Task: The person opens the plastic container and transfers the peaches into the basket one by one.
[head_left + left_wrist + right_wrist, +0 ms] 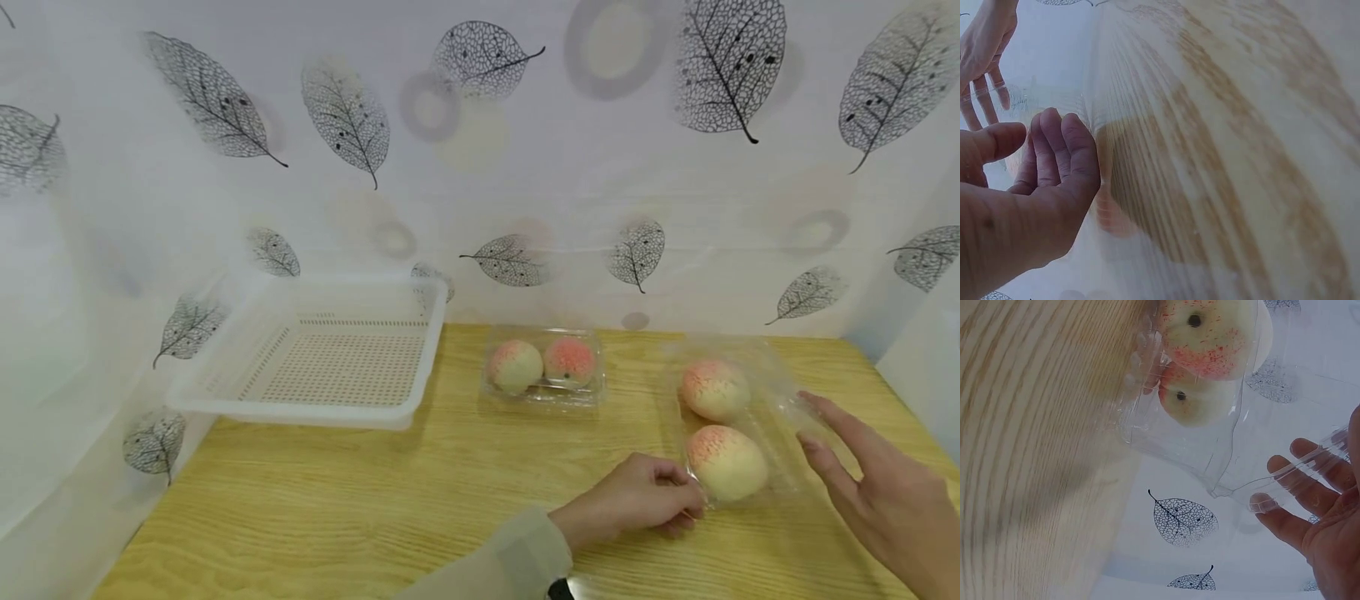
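White wall covering (pixel 570 187), printed with dark leaves and pale rings, behind the desk. Desk (pixel 360 500), yellow wood grain. White perforated plastic basket (pixel 300 410), far left. Clear plastic clamshell (pixel 767 417), lid (pixel 1244 486) raised, right side. Clear plastic box (pixel 543 402), far centre. Right hand (pixel 877 483), fingers extended, at the lid. Left hand (pixel 645 496), fingers bent, at the clamshell's near-left corner; grip cannot be told. Pink-blushed peaches (pixel 726 462): two in the clamshell, two in the box.
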Tool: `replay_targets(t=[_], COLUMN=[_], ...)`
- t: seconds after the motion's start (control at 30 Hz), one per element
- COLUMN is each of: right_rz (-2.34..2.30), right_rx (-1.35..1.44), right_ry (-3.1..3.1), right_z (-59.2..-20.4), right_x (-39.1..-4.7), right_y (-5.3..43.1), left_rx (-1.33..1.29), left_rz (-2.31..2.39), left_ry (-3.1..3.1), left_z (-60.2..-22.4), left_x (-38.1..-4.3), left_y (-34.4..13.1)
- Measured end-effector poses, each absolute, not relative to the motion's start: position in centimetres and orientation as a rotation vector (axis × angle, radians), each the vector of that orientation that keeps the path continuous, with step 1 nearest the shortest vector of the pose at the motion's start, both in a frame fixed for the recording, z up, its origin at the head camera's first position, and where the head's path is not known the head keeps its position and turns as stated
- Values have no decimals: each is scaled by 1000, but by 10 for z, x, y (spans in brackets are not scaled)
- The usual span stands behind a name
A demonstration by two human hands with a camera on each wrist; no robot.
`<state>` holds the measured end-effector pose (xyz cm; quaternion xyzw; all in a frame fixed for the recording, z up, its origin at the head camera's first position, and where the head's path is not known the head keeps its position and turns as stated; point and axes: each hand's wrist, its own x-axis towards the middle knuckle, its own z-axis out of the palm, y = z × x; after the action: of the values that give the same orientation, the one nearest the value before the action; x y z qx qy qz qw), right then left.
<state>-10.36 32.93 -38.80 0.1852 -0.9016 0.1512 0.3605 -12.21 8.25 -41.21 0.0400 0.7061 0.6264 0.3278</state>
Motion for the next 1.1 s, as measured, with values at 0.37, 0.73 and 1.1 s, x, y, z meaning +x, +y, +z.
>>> replay_targets(t=[0.37,0.73,1.1], right_rz=[376,381,361], right_rx=[594,721,622], right_ry=[-2291,-2170,-2293], right_z=[-392,-402,-397], right_x=[-101,-93,-68], right_y=[330,327,315], left_rx=[118,-111,-407], left_rz=[1654,1975,2217], left_ry=[1831,1826,1739], left_z=[-410,-401,-401], left_x=[-124,-151,-167], left_y=[79,84,107])
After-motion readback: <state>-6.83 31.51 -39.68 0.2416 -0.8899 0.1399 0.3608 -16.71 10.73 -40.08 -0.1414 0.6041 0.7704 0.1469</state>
